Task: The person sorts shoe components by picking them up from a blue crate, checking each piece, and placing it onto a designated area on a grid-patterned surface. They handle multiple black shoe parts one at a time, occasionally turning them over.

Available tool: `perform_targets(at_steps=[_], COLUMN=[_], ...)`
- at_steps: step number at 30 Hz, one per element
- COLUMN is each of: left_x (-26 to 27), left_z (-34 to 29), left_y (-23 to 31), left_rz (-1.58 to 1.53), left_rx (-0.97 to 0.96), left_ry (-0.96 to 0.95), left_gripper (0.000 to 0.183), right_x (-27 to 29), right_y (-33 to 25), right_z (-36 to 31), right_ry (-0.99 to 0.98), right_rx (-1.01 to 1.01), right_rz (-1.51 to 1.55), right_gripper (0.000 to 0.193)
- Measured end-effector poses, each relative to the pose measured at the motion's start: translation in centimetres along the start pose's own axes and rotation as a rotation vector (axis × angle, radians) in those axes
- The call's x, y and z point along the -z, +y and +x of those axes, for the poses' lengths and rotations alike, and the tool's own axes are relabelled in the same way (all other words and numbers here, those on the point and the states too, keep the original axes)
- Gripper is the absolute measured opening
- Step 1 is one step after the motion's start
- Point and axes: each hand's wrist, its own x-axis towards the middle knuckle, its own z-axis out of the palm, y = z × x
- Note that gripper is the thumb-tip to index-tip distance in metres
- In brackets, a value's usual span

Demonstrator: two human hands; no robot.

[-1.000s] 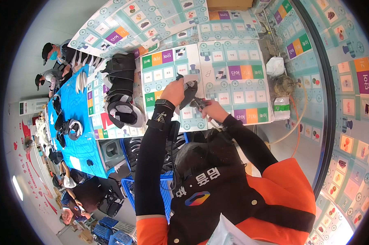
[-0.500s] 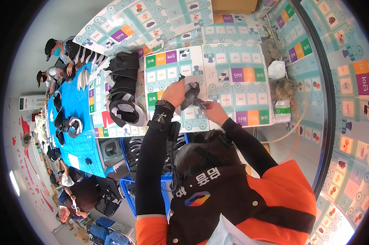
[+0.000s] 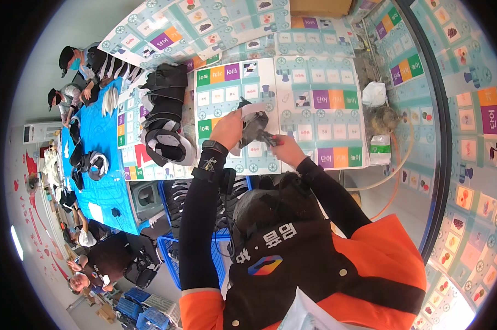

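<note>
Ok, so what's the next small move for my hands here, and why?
I'd probably firm up the left hand's grip on the grey piece before moving the dark and red tool: the right hand has the tool's dark end right at the piece's lower right edge, and only the left hand seems to be steadying it.

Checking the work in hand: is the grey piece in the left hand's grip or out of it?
In it: the left hand is closed on one side of the grey piece, the rest showing to the right.
</note>
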Motion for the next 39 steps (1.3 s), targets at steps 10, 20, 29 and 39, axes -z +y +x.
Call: perform_targets(at_steps=[10, 20, 29, 39], left_x=[-0.6, -1.6, -2.8, -0.9], left_z=[2.1, 4.4, 3.8, 0.8], left_y=[0.2, 0.7, 0.8, -1.7], left_rz=[0.033, 0.127, 0.075, 0.086], left_rx=[-0.017, -0.015, -0.015, 0.1], left_ry=[-0.021, -0.102, -0.042, 0.051], left_gripper=[0.029, 0.025, 0.026, 0.028], right_x=[0.0, 0.8, 1.4, -1.8], right_y=[-0.8, -3.4, -1.4, 1.5], right_z=[-1.5, -3.0, -3.4, -1.3], right_ry=[-0.013, 0.238, 0.329, -0.164], right_rx=[-0.107, 0.13, 0.123, -0.003], right_rz=[0.172, -0.332, -0.337, 0.109], right_gripper=[0.026, 0.018, 0.019, 0.038])
